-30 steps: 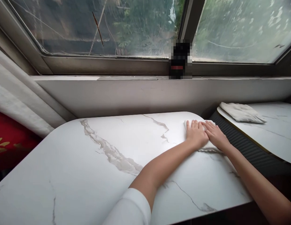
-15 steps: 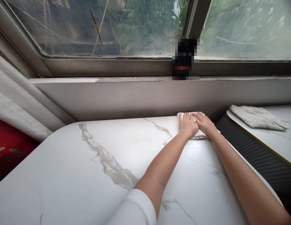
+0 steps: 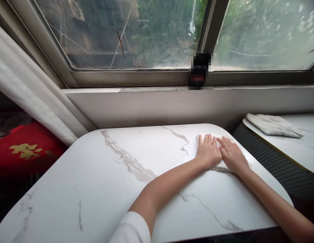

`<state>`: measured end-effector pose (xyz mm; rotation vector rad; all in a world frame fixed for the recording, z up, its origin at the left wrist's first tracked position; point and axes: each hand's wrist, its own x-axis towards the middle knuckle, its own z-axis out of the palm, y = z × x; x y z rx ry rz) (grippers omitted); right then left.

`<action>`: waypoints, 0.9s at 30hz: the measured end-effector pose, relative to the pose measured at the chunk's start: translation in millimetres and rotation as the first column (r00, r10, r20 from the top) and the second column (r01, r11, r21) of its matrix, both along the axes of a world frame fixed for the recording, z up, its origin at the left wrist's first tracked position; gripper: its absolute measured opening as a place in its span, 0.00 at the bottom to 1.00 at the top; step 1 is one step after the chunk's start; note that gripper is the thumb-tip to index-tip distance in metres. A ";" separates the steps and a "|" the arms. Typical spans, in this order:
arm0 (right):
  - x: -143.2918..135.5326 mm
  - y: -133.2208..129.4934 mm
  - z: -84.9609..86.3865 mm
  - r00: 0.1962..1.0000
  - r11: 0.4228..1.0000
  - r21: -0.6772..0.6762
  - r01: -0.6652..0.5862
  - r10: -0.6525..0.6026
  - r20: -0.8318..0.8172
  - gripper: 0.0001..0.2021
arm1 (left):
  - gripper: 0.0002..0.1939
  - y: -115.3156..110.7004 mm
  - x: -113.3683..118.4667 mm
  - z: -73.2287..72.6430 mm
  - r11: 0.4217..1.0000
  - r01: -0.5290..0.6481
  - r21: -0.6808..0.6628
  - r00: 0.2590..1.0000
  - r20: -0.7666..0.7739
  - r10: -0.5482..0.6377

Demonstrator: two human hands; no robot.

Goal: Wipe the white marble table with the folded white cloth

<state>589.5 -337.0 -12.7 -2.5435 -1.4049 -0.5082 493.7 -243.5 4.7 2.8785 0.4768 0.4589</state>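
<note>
My left hand (image 3: 209,152) lies flat on a folded white cloth (image 3: 221,165), its fingers stretched toward the window. Beside it my right hand (image 3: 233,154) also presses flat on the cloth, fingers extended and a little spread. The two hands touch or nearly touch at the thumbs. Under them the cloth rests on a white marble-patterned table (image 3: 71,175), near its far right rounded corner. Much of the cloth is hidden by the hands; its front edge and bits of its sides show.
To the right, a second crumpled white cloth (image 3: 273,125) lies on another marble-patterned top (image 3: 309,152) with a dark ribbed side. A window (image 3: 147,33) and sill are beyond the table. At left hang a pale curtain (image 3: 32,77) and a red cloth with gold lettering (image 3: 45,145).
Both hands and the cloth have moved back from the table's far edge, toward me and slightly right. My left elbow bends more. The view has shifted left.
</note>
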 end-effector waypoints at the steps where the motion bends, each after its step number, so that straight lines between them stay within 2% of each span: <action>1: -13.3 -11.7 -0.5 1.000 1.000 -0.002 0.002 -0.002 0.010 0.25 | 0.28 -8.6 -12.3 0.4 1.000 0.025 0.006 1.000 0.000 -0.025; 6: -86.6 -69.4 -2.3 0.988 0.994 0.013 -0.111 0.109 0.114 0.26 | 0.29 -49.4 -83.4 10.2 0.986 0.165 -0.003 0.984 -0.070 -0.165; 9: -128.1 -92.8 -4.0 0.980 0.990 0.049 -0.135 0.126 0.151 0.28 | 0.29 -64.9 -128.8 18.1 0.974 0.225 -0.036 0.971 -0.081 -0.227; 12: -160.5 -101.3 -4.3 0.975 0.984 0.047 -0.169 0.160 0.152 0.31 | 0.29 -68.5 -168.1 24.2 0.964 0.259 -0.060 0.962 -0.066 -0.263; 15: -177.9 -94.3 -3.2 0.961 0.976 0.024 -0.217 0.209 0.180 0.32 | 0.30 -60.7 -192.1 27.8 0.952 0.285 -0.115 0.953 -0.070 -0.294; 19: -175.7 -61.5 -2.0 0.949 0.967 -0.027 -0.252 0.252 0.189 0.30 | 0.31 -36.9 -191.9 25.2 0.943 0.223 -0.246 0.963 -0.096 -0.253; 23: -155.5 -3.1 2.2 0.972 0.973 -0.090 -0.212 0.219 0.084 0.27 | 0.31 2.0 -165.2 17.7 0.958 0.059 -0.280 0.991 -0.101 -0.091; 27: -130.4 66.7 10.5 0.986 0.980 -0.111 -0.165 0.166 0.005 0.26 | 0.29 53.0 -132.7 10.5 0.972 -0.090 -0.217 0.995 -0.065 0.078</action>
